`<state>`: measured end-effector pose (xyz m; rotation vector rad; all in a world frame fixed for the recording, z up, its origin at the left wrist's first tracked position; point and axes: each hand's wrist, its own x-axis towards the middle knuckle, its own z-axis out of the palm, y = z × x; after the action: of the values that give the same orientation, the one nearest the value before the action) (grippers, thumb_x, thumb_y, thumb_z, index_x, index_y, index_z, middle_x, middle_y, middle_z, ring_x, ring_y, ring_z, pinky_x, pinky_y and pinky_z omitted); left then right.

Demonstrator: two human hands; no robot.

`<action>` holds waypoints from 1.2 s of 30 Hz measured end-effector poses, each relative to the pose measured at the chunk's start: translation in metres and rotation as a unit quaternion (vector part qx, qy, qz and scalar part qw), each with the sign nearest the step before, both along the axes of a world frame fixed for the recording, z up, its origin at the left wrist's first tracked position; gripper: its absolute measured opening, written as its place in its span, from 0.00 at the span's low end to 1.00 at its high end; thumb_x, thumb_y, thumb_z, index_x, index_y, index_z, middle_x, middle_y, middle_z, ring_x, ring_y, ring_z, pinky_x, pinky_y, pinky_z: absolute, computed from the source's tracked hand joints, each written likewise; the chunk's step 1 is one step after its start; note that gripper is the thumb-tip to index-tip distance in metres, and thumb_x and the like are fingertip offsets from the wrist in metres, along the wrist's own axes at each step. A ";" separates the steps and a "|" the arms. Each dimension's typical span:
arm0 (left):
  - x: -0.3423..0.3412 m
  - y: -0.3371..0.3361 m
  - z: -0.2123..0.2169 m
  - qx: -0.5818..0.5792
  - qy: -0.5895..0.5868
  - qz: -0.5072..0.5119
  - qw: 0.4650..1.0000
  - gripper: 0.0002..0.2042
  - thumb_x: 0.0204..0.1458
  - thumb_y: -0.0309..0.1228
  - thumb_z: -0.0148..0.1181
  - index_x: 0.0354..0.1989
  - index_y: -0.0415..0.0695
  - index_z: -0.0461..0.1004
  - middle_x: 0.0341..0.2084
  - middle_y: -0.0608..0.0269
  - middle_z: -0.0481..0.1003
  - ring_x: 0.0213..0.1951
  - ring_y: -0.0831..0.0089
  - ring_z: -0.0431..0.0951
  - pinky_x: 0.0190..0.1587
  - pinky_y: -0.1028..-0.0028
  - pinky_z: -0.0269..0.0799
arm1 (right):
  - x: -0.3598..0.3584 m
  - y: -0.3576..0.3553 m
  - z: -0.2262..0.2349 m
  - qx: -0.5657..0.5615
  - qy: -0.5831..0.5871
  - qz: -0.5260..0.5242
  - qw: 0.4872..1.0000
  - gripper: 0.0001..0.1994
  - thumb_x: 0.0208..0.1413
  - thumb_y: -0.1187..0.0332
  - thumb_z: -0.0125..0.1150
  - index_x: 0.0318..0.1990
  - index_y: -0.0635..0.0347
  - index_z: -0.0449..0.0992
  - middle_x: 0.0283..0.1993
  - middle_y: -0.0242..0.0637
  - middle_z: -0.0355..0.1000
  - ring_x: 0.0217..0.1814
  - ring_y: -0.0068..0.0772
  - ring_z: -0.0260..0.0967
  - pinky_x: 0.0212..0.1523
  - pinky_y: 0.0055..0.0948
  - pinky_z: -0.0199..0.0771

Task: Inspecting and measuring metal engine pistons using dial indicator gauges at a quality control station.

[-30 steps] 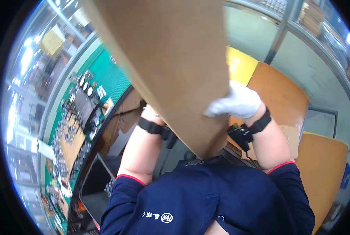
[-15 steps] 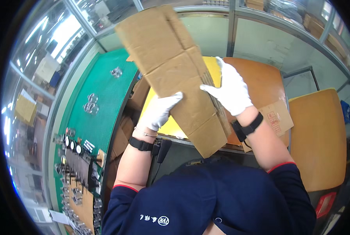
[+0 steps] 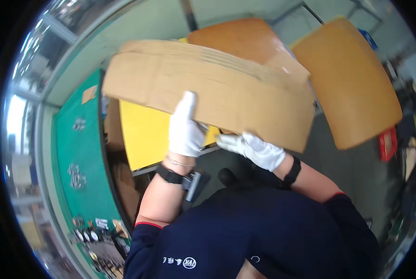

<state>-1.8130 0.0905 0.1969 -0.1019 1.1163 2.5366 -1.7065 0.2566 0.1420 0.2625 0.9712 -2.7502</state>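
A flattened brown cardboard box [image 3: 217, 88], creased and slightly bowed, is tilted in front of me over the tables. My left hand [image 3: 185, 128], in a white glove, grips its near edge. The left thumb lies up on the cardboard's face, and the other fingers are partly hidden. My right hand [image 3: 254, 149], also gloved, is at the same edge farther right. Its thumb touches the edge while the fingers stretch left below it, so the grip there is only partly visible. Dark bands circle both my wrists.
A yellow tabletop [image 3: 145, 132] lies under the cardboard, with an orange-brown tabletop [image 3: 240, 39] behind it. An orange-yellow board [image 3: 349, 88] stands at the right, near a red bin [image 3: 388, 144]. Left is a green-matted bench [image 3: 89, 144] holding clear glass pieces [image 3: 76, 176] and round gauges [image 3: 87, 235].
The cardboard has swung from steep to nearly level across the view. My right hand has come down to its near edge. The whole view has turned toward the right.
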 end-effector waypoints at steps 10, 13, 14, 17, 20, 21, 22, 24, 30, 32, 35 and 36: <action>0.065 0.116 -0.147 -0.590 0.515 -0.411 0.467 0.21 0.55 0.37 0.57 0.57 0.42 0.71 0.54 0.49 0.75 0.45 0.46 0.79 0.48 0.56 0.76 | 0.135 0.172 -0.033 0.207 -0.147 -0.448 0.857 0.16 0.63 0.73 0.58 0.56 0.69 0.72 0.55 0.43 0.73 0.55 0.40 0.74 0.53 0.42 0.80; 0.055 0.129 -0.199 -0.685 0.570 -0.278 0.358 0.35 0.53 0.33 0.58 0.71 0.48 0.55 0.70 0.51 0.56 0.67 0.44 0.59 0.65 0.53 0.62 | 0.200 0.236 -0.031 0.355 -0.214 -0.459 0.786 0.19 0.60 0.71 0.63 0.58 0.64 0.71 0.53 0.41 0.73 0.53 0.39 0.75 0.48 0.40 0.81; 0.048 0.139 -0.204 -0.715 0.552 -0.283 0.323 0.37 0.54 0.33 0.58 0.73 0.49 0.51 0.72 0.52 0.53 0.69 0.41 0.55 0.67 0.51 0.56 | 0.214 0.249 -0.026 0.364 -0.227 -0.468 0.772 0.20 0.59 0.70 0.63 0.57 0.64 0.71 0.52 0.41 0.73 0.52 0.38 0.75 0.47 0.39 0.81; 0.036 0.172 -0.216 -0.767 0.510 -0.318 0.226 0.38 0.56 0.33 0.53 0.76 0.57 0.44 0.75 0.57 0.45 0.72 0.36 0.46 0.70 0.43 0.45 | 0.241 0.275 -0.016 0.340 -0.257 -0.452 0.784 0.19 0.60 0.71 0.61 0.57 0.66 0.70 0.55 0.43 0.70 0.54 0.42 0.74 0.48 0.43 0.82; 0.026 0.200 -0.222 -0.783 0.500 -0.307 0.206 0.37 0.58 0.31 0.51 0.76 0.61 0.45 0.76 0.61 0.45 0.72 0.33 0.46 0.69 0.40 0.47 | 0.247 0.287 -0.033 0.298 -0.281 -0.409 0.815 0.19 0.59 0.72 0.61 0.58 0.63 0.70 0.56 0.42 0.71 0.54 0.43 0.74 0.48 0.47 0.82; 0.021 0.204 -0.225 -0.796 0.489 -0.296 0.198 0.38 0.57 0.31 0.53 0.76 0.61 0.44 0.76 0.61 0.45 0.71 0.32 0.48 0.68 0.41 0.50 | 0.240 0.283 -0.042 0.270 -0.288 -0.403 0.826 0.20 0.58 0.72 0.62 0.58 0.61 0.69 0.56 0.41 0.71 0.55 0.43 0.74 0.49 0.50 0.81; 0.019 0.213 -0.222 -0.798 0.471 -0.316 0.206 0.39 0.56 0.30 0.54 0.76 0.61 0.43 0.75 0.60 0.45 0.70 0.31 0.49 0.68 0.41 0.52 | 0.237 0.285 -0.056 0.237 -0.299 -0.388 0.839 0.20 0.58 0.73 0.61 0.58 0.63 0.69 0.55 0.42 0.72 0.55 0.44 0.74 0.48 0.48 0.82; 0.017 0.229 -0.211 -0.797 0.454 -0.338 0.211 0.40 0.55 0.30 0.55 0.76 0.61 0.43 0.75 0.59 0.45 0.69 0.30 0.51 0.67 0.42 0.54 | 0.228 0.287 -0.081 0.202 -0.312 -0.375 0.849 0.20 0.58 0.73 0.61 0.58 0.64 0.69 0.55 0.43 0.72 0.55 0.44 0.74 0.47 0.47 0.83; 0.016 0.238 -0.183 -0.796 0.442 -0.353 0.217 0.39 0.56 0.29 0.54 0.76 0.59 0.44 0.75 0.55 0.46 0.66 0.27 0.57 0.65 0.39 0.56 | 0.180 0.288 -0.113 0.108 -0.319 -0.242 0.910 0.21 0.59 0.73 0.61 0.59 0.64 0.68 0.56 0.44 0.72 0.57 0.46 0.73 0.54 0.48 0.78; 0.012 0.229 -0.174 -0.796 0.451 -0.341 0.215 0.39 0.56 0.29 0.54 0.76 0.60 0.45 0.75 0.54 0.47 0.65 0.27 0.57 0.65 0.39 0.56 | 0.167 0.289 -0.119 0.096 -0.306 -0.233 0.918 0.21 0.59 0.72 0.60 0.60 0.64 0.68 0.57 0.44 0.72 0.58 0.46 0.73 0.54 0.48 0.78; 0.011 0.221 -0.147 -0.797 0.471 -0.320 0.202 0.38 0.56 0.29 0.53 0.76 0.58 0.46 0.74 0.52 0.50 0.64 0.27 0.60 0.65 0.42 0.57 | 0.141 0.287 -0.128 0.045 -0.276 -0.214 0.936 0.21 0.60 0.72 0.60 0.61 0.64 0.68 0.57 0.44 0.72 0.59 0.47 0.72 0.55 0.48 0.77; 0.009 0.222 -0.134 -0.797 0.471 -0.329 0.187 0.39 0.55 0.29 0.54 0.76 0.57 0.45 0.74 0.50 0.49 0.64 0.28 0.60 0.65 0.45 0.59 | 0.129 0.285 -0.132 0.005 -0.258 -0.205 0.944 0.21 0.60 0.72 0.60 0.61 0.64 0.68 0.57 0.44 0.73 0.59 0.47 0.72 0.56 0.47 0.76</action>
<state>-1.8040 0.3122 0.0626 1.1753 2.6041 -0.5583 -1.5770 0.5411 0.0099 1.2413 0.8520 -2.7711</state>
